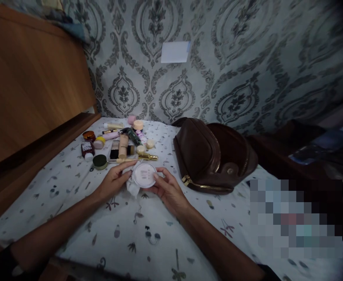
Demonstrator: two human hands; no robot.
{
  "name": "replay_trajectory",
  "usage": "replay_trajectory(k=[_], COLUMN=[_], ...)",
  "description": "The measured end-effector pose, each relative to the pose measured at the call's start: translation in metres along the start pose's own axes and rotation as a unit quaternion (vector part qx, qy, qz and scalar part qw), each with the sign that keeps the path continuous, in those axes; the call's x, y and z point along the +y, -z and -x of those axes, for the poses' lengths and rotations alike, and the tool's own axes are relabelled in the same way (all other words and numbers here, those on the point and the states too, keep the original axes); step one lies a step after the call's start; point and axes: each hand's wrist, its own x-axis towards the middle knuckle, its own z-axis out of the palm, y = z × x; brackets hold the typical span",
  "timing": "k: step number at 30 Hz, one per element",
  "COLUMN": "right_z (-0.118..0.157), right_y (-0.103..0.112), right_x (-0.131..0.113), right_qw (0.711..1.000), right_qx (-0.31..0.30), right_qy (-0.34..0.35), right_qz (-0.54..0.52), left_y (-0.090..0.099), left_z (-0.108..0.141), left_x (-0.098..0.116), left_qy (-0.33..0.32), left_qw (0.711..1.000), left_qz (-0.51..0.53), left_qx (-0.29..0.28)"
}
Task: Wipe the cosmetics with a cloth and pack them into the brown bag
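Between my hands is a round, white, flat-lidded jar [144, 175] with a printed label facing up. My right hand [171, 192] grips its right side, thumb on the rim. My left hand [115, 181] is closed on a crumpled white tissue [133, 189] pressed against the jar's left edge. Just beyond the hands lie a gold tube [148, 157], a makeup brush [121, 160] and a dark green round jar [100, 161]. A beige tube [123, 146] and two small cream-coloured pots [141, 149] are behind them.
A brown leather bag [200, 148] sits unzipped at the right. More cosmetics, among them a dark red bottle [87, 150] and a dark green tube [133, 136], lie at the back left. A wooden cabinet [36, 82] borders the left side. Patterned cloth [136, 242] covers the surface.
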Motion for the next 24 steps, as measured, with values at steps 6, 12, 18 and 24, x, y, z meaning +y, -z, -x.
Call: replay_trajectory(k=[6, 12, 18, 24], right_z=[-0.001, -0.002, 0.001, 0.002], right_y=[0.0, 0.001, -0.002, -0.005], right_x=[0.003, 0.002, 0.0, 0.0], right_qw=[0.998, 0.997, 0.999, 0.999], right_qx=[0.02, 0.03, 0.03, 0.005], right_qy=[0.025, 0.035, 0.026, 0.005], right_qz=[0.062, 0.058, 0.02, 0.031], left_y=[0.001, -0.001, -0.009, -0.005], left_z=[-0.002, 0.001, 0.007, 0.007], left_x=[0.004, 0.013, 0.009, 0.005], left_qy=[-0.014, 0.0, -0.028, -0.072], left_qw=[0.998, 1.0, 0.999, 0.993], left_qz=[-0.038, -0.012, -0.012, -0.088], left_qx=[0.054, 0.028, -0.018, -0.023])
